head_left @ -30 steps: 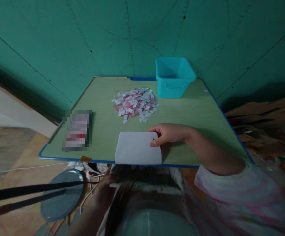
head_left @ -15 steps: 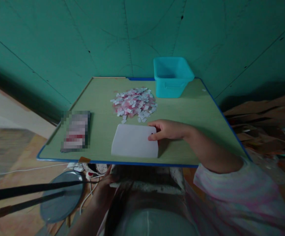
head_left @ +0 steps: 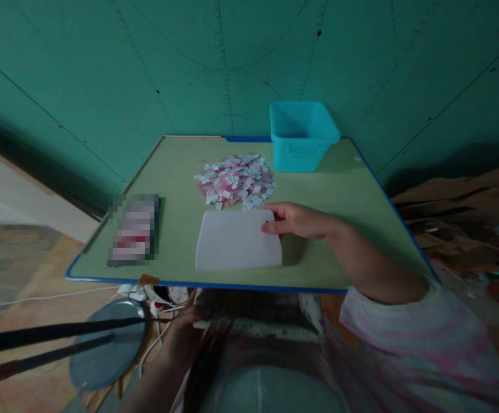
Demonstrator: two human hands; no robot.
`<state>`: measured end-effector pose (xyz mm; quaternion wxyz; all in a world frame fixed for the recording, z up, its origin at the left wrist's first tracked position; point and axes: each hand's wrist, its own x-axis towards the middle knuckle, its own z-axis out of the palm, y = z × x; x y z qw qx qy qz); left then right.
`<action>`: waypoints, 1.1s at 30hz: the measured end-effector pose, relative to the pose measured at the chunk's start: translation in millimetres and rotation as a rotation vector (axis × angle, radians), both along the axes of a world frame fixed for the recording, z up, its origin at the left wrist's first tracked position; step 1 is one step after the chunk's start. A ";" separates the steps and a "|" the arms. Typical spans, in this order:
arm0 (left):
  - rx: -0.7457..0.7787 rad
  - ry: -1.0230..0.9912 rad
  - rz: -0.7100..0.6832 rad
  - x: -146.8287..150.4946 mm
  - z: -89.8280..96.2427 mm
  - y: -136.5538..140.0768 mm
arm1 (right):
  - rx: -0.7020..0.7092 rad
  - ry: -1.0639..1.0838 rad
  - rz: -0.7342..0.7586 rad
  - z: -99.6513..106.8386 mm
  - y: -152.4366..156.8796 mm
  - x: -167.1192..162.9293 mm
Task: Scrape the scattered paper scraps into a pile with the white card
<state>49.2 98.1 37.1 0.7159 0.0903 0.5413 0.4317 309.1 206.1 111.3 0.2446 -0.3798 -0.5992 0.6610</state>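
My right hand (head_left: 290, 219) pinches the right edge of a flat white panel with rounded corners (head_left: 236, 241), thumb on top. I cannot make out what the panel is; its far edge is raised close to the near side of a pile of small white and pink paper pieces (head_left: 236, 180). My left hand (head_left: 189, 321) is low, below the table's front edge by my lap. Its fingers are mostly hidden in shadow, so their pose does not show.
A turquoise plastic bin (head_left: 301, 152) stands at the table's back right. On the left lies a blurred-out flat item (head_left: 133, 229). The table (head_left: 335, 195) has a blue edge and meets a green wall (head_left: 249, 63). A round grey stool (head_left: 107, 350) and white cables sit below left.
My right hand and the white panel have moved slightly away from me, toward the paper pile. The left hand, bin and pile look unchanged.
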 end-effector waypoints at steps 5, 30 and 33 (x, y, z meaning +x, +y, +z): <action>-0.004 -0.009 -0.027 -3.3 -0.8 0.2 | 0.334 0.064 -0.758 -12.6 23.3 11.8; 0.092 -0.074 0.019 4.8 6.4 -16.9 | 0.518 -0.122 -0.698 -19.9 20.0 11.7; 0.078 -0.087 0.026 4.5 4.4 -15.8 | 0.565 -0.174 -0.779 -18.8 19.7 12.1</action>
